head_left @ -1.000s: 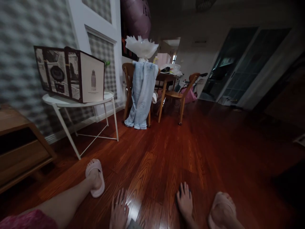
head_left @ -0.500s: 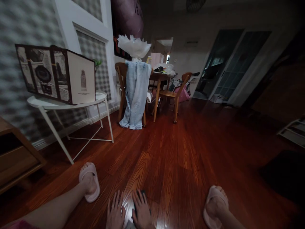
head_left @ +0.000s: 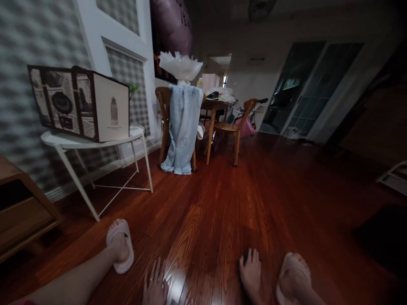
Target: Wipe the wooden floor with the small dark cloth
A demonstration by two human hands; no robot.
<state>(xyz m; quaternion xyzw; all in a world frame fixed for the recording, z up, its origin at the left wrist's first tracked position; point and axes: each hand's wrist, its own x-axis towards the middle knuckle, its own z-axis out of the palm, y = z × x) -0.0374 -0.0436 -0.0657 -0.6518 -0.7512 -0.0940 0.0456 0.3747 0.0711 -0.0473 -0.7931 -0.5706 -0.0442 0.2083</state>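
My left hand [head_left: 155, 283] is low in the head view, palm down, fingers apart, with a ring on one finger. It appears to hold nothing; a bright patch of glare lies beside it on the wooden floor [head_left: 203, 237]. Farther right, my right hand [head_left: 251, 273] lies over a small black object [head_left: 246, 255], its fingers across the top. Only the dark edges of that object show around the fingers, so its kind is hidden. A foot in a pale slipper [head_left: 294, 271] is just right of this hand, and another slipper [head_left: 127, 258] stands to the left.
A white side table [head_left: 92, 142] carries a large printed box [head_left: 113, 110]. Light blue jeans [head_left: 182, 127] hang over a chair near the dining table [head_left: 213, 103]. Another wooden chair [head_left: 227, 126] stands beside it. A wooden cabinet [head_left: 30, 216] occupies the left edge.
My right hand has moved right, away from my left, and the black object has moved with it. My left hand stays near its place. The view has shifted slightly.
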